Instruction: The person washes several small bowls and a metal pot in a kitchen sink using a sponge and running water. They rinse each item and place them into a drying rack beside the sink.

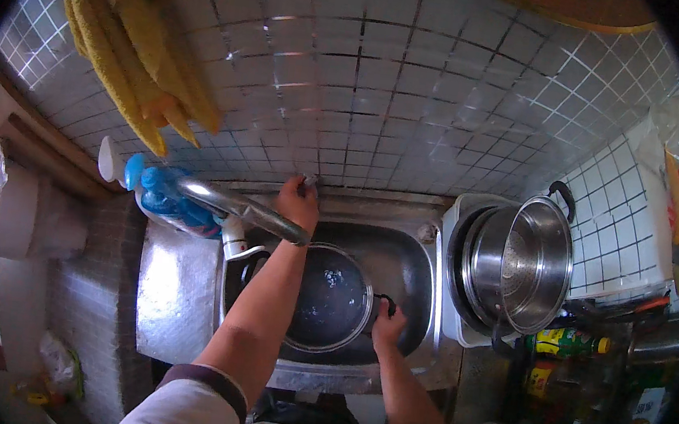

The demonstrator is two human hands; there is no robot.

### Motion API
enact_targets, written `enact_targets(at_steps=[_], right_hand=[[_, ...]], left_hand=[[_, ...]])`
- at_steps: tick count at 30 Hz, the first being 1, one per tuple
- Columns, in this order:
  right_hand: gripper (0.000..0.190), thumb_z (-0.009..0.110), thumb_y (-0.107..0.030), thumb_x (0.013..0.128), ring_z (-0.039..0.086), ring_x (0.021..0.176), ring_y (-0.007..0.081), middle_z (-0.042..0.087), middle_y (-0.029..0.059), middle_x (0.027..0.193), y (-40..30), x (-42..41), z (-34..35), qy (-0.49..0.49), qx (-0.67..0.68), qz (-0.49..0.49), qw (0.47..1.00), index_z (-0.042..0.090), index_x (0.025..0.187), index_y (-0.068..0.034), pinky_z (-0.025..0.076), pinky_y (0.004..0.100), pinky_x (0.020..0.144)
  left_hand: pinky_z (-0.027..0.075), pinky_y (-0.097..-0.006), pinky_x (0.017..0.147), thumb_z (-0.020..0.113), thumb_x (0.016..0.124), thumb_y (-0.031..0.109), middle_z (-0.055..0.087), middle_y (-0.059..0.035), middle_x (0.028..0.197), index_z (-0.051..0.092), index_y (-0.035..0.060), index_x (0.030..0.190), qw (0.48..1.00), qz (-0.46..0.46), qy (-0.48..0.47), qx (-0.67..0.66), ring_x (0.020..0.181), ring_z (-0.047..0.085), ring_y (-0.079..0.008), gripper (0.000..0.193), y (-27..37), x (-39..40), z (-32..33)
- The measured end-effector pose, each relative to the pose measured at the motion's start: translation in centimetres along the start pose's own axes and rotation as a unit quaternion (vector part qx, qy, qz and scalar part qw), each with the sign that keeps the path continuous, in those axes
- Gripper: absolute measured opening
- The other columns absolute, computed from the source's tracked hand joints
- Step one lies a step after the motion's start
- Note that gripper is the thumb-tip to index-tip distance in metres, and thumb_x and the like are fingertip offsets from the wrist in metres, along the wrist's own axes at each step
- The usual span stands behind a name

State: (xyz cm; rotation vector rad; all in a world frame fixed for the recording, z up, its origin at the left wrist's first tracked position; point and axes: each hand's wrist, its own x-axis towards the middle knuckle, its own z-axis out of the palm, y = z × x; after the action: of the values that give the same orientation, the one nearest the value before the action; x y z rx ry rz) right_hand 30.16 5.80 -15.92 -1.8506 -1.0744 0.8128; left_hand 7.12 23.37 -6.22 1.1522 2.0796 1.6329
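Observation:
A round metal pot (367,314) with dark side handles sits in the stainless steel sink (415,263). Rippled, glinting liquid that looks like water fills the pot's middle. My right hand (389,328) grips the dark handle on the pot's right side. My left arm reaches across the sink and hides part of the pot's left. At the foot of the tiled wall, my left hand (298,203) pinches a small shiny object (310,180), too small to identify. The metal faucet spout (247,208) extends above the sink, its end beside my left forearm.
Stacked steel pots and a steamer (532,263) lean in a white basin (459,224) at right. Blue-capped bottles (158,190) crowd the faucet's left. Yellow towels (138,60) hang on the wall. Beyond the basin lies a green-and-yellow bottle (568,343).

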Motion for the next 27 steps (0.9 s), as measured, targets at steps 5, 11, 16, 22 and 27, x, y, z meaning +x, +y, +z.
enact_targets(at_steps=[5,11,16,22,27], right_hand=[[0.031,0.061,-0.024,0.083,0.062,0.066,0.0250,0.063,0.0189,0.070,-0.5,-0.5,0.1,0.019,0.056,-0.011,0.998,0.061,0.078,0.006,0.046,0.0365,0.062],[0.031,0.060,-0.023,0.083,0.062,0.067,0.0248,0.063,0.0175,0.071,-1.5,-0.7,0.0,0.008,0.043,0.005,0.999,0.060,0.079,0.008,0.046,0.0359,0.064],[0.030,0.060,-0.022,0.082,0.062,0.069,0.0254,0.064,0.0174,0.074,-1.4,-0.5,0.0,-0.005,0.020,0.005,1.000,0.059,0.083,0.008,0.046,0.0356,0.065],[0.029,0.060,-0.021,0.083,0.061,0.070,0.0274,0.064,0.0182,0.076,-2.4,-0.2,-0.4,-0.020,-0.008,0.001,1.000,0.059,0.086,0.007,0.046,0.0368,0.067],[0.030,0.058,-0.024,0.084,0.061,0.072,0.0307,0.063,0.0198,0.077,-1.7,-0.2,-0.3,-0.033,-0.059,-0.001,0.998,0.060,0.086,0.006,0.045,0.0384,0.069]], left_hand=[[0.047,-0.0411,0.066,0.057,0.077,0.012,0.057,-0.0122,0.089,0.062,0.0063,0.086,0.974,0.078,-0.051,0.208,0.077,0.058,-0.0332,0.011,0.3,-1.7,1.9],[0.046,-0.0402,0.069,0.056,0.074,0.007,0.055,-0.0116,0.090,0.058,0.0066,0.082,0.973,0.130,-0.083,0.173,0.084,0.056,-0.0321,0.008,0.2,-2.8,3.5],[0.046,-0.0395,0.070,0.054,0.073,0.006,0.056,-0.0118,0.090,0.060,0.0089,0.088,0.966,0.167,-0.128,0.150,0.085,0.056,-0.0321,0.016,-0.3,-3.7,5.9],[0.048,-0.0397,0.072,0.052,0.073,0.007,0.057,-0.0122,0.097,0.061,0.0120,0.097,0.940,0.163,-0.281,0.101,0.092,0.057,-0.0331,0.026,0.2,-4.6,8.7],[0.047,-0.0389,0.084,0.054,0.072,0.011,0.053,-0.0097,0.116,0.058,0.0169,0.108,0.762,0.338,-0.515,0.200,0.105,0.053,-0.0300,0.036,0.1,-7.3,9.9]])
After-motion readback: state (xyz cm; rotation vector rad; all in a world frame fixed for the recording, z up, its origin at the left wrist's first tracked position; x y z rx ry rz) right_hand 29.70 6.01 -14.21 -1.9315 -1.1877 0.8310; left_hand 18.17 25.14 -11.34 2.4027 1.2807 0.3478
